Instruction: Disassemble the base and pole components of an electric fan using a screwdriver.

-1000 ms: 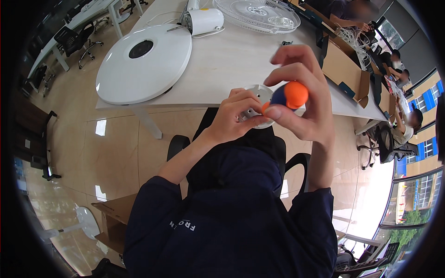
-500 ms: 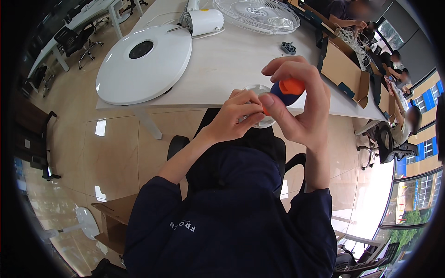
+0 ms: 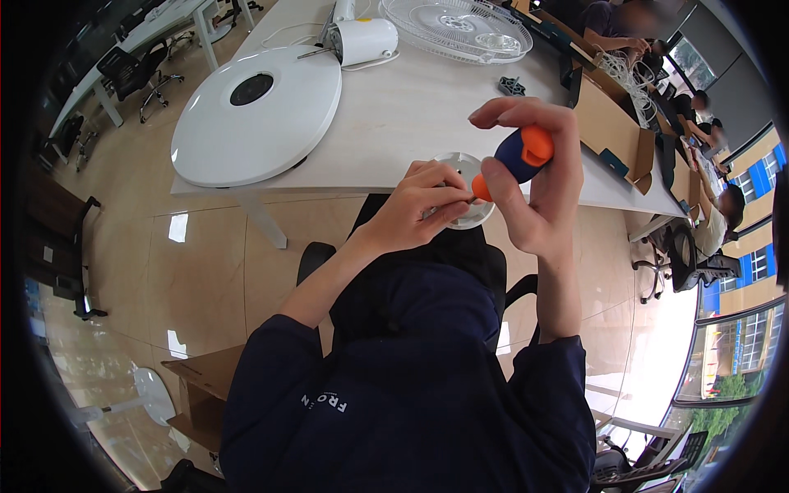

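Note:
My right hand (image 3: 552,177) is closed on a screwdriver (image 3: 520,154) with a dark blue and orange handle, its thumb and fingers curled round the grip. The short dark shaft points left toward the fingertips of my left hand (image 3: 423,201), which are pinched together. Whatever the left fingers grip at the shaft's tip is hidden or too small to name. Under both hands, at the table's front edge, is a round white plastic part (image 3: 477,215), partly covered by them.
A large white round base (image 3: 288,123) lies on the white table (image 3: 394,115) at left. Behind are a white motor housing (image 3: 364,41) and a clear fan grille (image 3: 460,29). A small grey part (image 3: 511,85) lies near an open cardboard box (image 3: 608,123). Other people sit at far right.
My right hand and the screwdriver handle have shifted slightly right, showing more of the handle and shaft. The left hand has barely moved.

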Demonstrator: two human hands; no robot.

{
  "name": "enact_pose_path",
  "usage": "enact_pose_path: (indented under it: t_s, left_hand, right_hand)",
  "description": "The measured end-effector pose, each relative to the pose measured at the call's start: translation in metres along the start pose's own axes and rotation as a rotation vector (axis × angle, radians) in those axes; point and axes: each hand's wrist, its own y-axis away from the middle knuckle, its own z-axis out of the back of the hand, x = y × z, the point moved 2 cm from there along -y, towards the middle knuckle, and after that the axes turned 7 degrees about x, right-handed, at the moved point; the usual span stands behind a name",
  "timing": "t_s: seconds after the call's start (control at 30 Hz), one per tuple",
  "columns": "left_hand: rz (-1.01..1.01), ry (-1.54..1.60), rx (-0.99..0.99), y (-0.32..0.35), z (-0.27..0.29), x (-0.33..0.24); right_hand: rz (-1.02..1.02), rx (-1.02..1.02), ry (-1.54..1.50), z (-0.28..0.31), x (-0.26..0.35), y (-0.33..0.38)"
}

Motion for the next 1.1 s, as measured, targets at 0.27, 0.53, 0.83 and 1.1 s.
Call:
enact_pose_path:
  t_s: [0.27,0.53,0.83,1.1]
  left_hand:
    - [0.172,0.171,-0.063,0.007,-0.001,0.001]
    - [0.043,0.041,0.003,0.003,0.002,0.004]
    - [0.219,0.188,-0.010,0.007,-0.001,0.000]
    - [0.204,0.222,-0.030,0.014,-0.003,0.005]
  right_hand:
    - [-0.087,-0.087,0.316,0.003,0.014,0.002]
    - [0.035,-0.117,0.160,0.000,0.001,0.003]
    - [-0.095,-0.020,0.157,-0.003,0.014,0.005]
    - [-0.076,0.001,0.098,-0.001,0.012,0.007]
